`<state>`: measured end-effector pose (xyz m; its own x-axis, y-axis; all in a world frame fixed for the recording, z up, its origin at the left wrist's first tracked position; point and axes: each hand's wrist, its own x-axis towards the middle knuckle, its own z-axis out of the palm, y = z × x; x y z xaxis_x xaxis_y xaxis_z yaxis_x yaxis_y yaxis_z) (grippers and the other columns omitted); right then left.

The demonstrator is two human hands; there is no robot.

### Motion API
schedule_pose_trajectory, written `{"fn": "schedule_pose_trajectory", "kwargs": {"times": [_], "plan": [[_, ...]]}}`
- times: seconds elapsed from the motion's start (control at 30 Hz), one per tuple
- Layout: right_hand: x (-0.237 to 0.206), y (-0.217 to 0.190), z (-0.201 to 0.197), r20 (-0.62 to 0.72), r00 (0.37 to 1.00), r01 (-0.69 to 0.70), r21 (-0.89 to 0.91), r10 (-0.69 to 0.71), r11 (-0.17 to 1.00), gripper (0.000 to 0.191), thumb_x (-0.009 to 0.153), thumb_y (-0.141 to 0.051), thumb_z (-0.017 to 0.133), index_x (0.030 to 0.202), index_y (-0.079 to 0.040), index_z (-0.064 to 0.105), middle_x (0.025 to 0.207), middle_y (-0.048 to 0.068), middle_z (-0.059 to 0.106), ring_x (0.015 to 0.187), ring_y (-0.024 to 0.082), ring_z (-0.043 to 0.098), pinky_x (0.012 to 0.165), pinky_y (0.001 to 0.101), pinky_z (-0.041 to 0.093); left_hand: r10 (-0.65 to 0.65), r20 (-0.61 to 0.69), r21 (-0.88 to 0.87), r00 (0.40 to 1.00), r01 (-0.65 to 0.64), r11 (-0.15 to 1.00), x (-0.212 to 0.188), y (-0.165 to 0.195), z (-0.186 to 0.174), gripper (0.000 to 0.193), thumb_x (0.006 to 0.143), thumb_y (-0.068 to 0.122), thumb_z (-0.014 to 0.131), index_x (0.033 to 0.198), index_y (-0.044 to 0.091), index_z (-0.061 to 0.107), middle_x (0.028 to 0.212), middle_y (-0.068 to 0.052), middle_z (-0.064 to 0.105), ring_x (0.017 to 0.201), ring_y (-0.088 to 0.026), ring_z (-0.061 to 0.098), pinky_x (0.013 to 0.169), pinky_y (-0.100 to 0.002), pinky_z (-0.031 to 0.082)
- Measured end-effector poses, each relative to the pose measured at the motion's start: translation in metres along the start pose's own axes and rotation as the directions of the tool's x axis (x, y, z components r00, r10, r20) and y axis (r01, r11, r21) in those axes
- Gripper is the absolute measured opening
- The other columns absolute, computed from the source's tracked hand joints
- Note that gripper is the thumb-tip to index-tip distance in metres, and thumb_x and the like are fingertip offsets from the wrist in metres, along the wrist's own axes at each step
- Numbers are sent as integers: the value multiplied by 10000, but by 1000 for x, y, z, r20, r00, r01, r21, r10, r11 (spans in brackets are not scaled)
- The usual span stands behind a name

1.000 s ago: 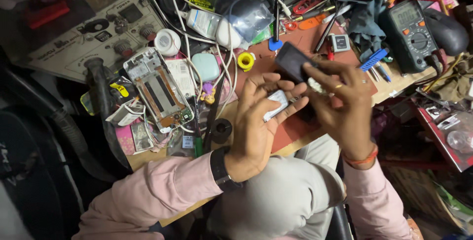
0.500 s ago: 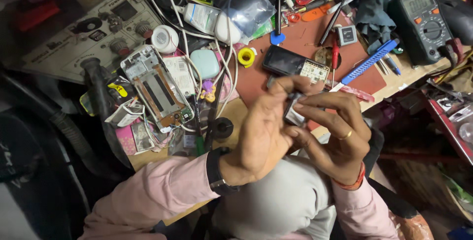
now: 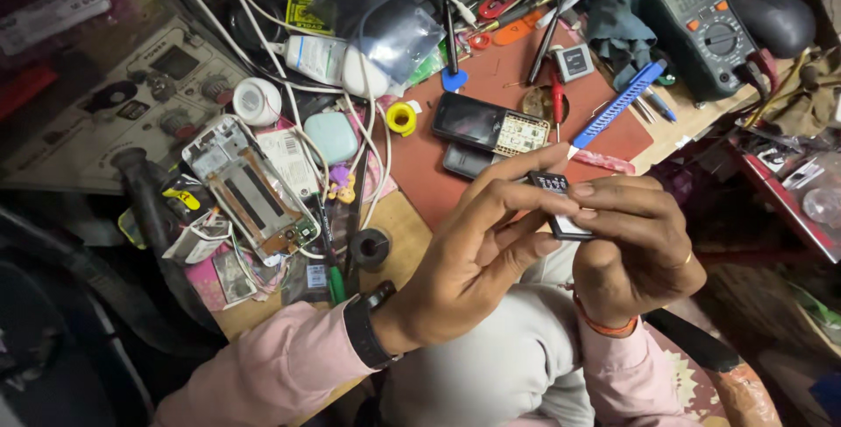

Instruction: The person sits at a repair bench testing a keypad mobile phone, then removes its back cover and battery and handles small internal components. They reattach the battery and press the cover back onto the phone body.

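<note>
Keep the small black battery (image 3: pixel 561 206) pinched between your left hand (image 3: pixel 473 261) and right hand (image 3: pixel 635 247) fingertips, above your lap just off the red mat (image 3: pixel 420 164), gripping its edges only

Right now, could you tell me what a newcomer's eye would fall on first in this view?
Both hands, left hand and right hand, meet at centre, pinching a small flat dark battery between the fingertips. Just beyond them a keypad phone lies on the red mat, and a dark multimeter sits at the top right of the cluttered bench.
</note>
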<state>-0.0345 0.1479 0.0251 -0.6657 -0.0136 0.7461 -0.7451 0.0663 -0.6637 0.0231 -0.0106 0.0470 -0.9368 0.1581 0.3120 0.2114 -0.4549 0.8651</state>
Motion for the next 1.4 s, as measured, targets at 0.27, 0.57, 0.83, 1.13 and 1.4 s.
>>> {"fn": "schedule_pose_trajectory", "kwargs": {"times": [0.27, 0.57, 0.83, 1.13, 1.4], "plan": [[-2, 5, -8, 111, 989, 100, 9, -101, 995, 321, 944, -266, 804, 1045, -1, 652, 1107, 162, 710, 987, 289, 738, 833, 339, 611, -5, 23, -72, 1000, 6, 997, -1, -1, -2, 264, 1132, -64, 574, 1361, 52, 509, 1634, -120, 296, 1498, -169, 374, 1245, -290, 460], [-7, 3, -11, 127, 988, 92, -27, -88, 995, 282, 929, -205, 803, 1037, 6, 651, 1125, 176, 713, 965, 285, 737, 815, 329, 611, 112, -2, 294, 994, -106, 950, -1, 4, -7, 206, 1044, -20, 718, 1208, 68, 630, 1504, -126, 430, 1483, -237, 435, 1199, -292, 483], [-8, 5, -11, 116, 992, 46, 34, -49, 998, 259, 926, -199, 799, 1011, -6, 648, 1076, 159, 733, 938, 253, 740, 838, 317, 613, 117, -22, 348, 993, -102, 932, -4, -3, -9, 185, 1028, 13, 749, 1176, 81, 662, 1411, -132, 526, 1331, -197, 542, 1109, -277, 481], [-15, 1, -7, 79, 996, -57, 122, 48, 991, 183, 884, -67, 815, 978, 20, 685, 1053, 157, 743, 925, 249, 741, 860, 324, 616, 57, -59, 254, 997, -40, 966, -8, -8, -9, 214, 1047, -12, 702, 1236, 73, 648, 1447, -148, 498, 1190, -132, 628, 1035, -245, 552], [-17, -2, -4, 68, 996, -70, 141, 60, 988, 196, 848, -18, 821, 972, 27, 677, 1044, 161, 740, 937, 257, 740, 865, 336, 622, 104, -62, 328, 993, -78, 942, -6, -7, -7, 190, 1000, -37, 685, 1169, 36, 636, 1378, -171, 507, 1367, -228, 563, 1148, -324, 513]]}}
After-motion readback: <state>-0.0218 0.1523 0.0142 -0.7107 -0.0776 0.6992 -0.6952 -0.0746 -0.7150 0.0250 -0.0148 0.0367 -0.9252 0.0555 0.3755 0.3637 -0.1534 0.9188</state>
